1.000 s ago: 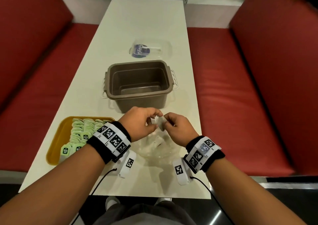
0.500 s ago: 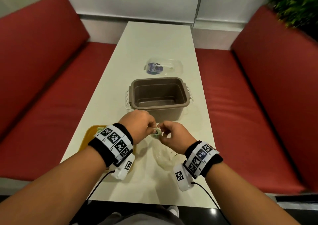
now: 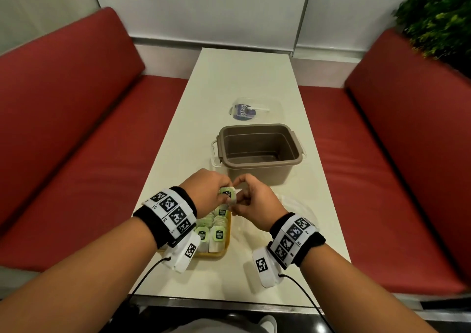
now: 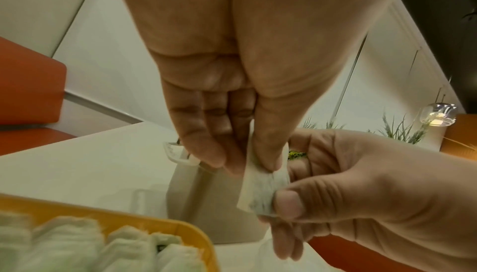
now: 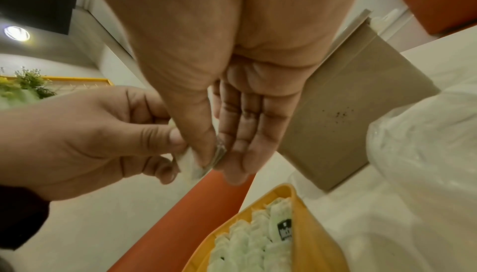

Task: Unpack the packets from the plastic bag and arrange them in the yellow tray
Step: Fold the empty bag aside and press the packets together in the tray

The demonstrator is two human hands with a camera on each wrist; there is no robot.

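Packet [image 3: 227, 197], pale green tag uppermost, held in the air between both hands, just above the far end of the yellow tray [image 3: 221, 254]. Tray already carries rows of like packets [image 3: 215, 233]; plastic bag [image 3: 297, 206] lies crumpled on the table [image 3: 244, 82] to the right, beside the brown tub [image 3: 260, 151].

Risks, as judged:
- Two hands pulling one thin paper packet: a tear if they tug apart.
- Handover slip: if one hand lets go before the other has firm hold, it drops crooked onto the rows and knocks them out of line.
- Left wrist sits low over the tray; could brush the stacked packets.

Left hand [image 3: 207, 191]: thumb and fingers pinch the packet's upper part, fingers nearly straight. Right hand [image 3: 257, 201]: thumb and forefinger pinch its lower edge, other fingers loosely curled.
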